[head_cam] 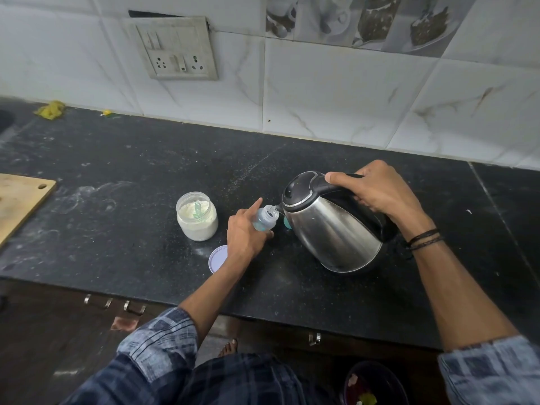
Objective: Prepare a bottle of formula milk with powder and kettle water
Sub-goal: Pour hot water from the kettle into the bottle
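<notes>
One kettle (330,229), spout down-left, at a right-leaning bottle (264,220)

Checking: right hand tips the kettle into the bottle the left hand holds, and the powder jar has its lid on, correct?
One error: the head view shows the powder jar open, its lid lying on the counter. The right hand does tip the kettle into the bottle the left hand holds.

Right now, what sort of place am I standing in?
Probably a home kitchen: a dark stone counter, a tiled wall with a socket plate, and a kettle tilted toward a bottle.
</notes>
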Available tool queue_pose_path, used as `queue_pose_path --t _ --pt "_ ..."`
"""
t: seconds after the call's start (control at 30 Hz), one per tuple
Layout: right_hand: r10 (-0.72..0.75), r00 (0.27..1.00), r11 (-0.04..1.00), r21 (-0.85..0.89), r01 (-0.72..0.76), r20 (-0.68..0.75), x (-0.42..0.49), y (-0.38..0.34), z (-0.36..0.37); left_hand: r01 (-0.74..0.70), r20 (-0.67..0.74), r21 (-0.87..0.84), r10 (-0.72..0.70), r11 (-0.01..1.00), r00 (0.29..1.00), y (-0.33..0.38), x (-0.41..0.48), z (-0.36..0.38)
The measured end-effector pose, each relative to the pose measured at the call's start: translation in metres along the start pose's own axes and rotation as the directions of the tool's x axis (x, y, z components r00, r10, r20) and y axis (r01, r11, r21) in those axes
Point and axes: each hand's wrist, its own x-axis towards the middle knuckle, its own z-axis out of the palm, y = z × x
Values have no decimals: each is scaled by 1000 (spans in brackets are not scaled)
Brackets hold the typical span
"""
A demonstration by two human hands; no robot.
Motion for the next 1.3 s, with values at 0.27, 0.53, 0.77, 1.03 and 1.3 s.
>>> queue_pose_path --t 0.27,0.53,0.77,1.03,1.3 --pt "1 1000 1000 5 -1 6 2 1 0 11 0 -1 -11 1000 1000 -1 1 1" --pt "-5 1000 1000 13 5 0 3 2 -1 7 -26 -31 -8 999 1000 -1 0 0" --pt "-5 1000 1000 6 5 1 3 1 0 -2 -51 -25 1 1000 999 2 1 -4" --pt "-5 1000 1000 1 5 4 3 1 1 -6 -72 -20 5 1000 997 3 1 -6" --pt "-5 1000 1000 7 5 1 3 2 1 0 -55 6 1 1000 999 1 2 -2"
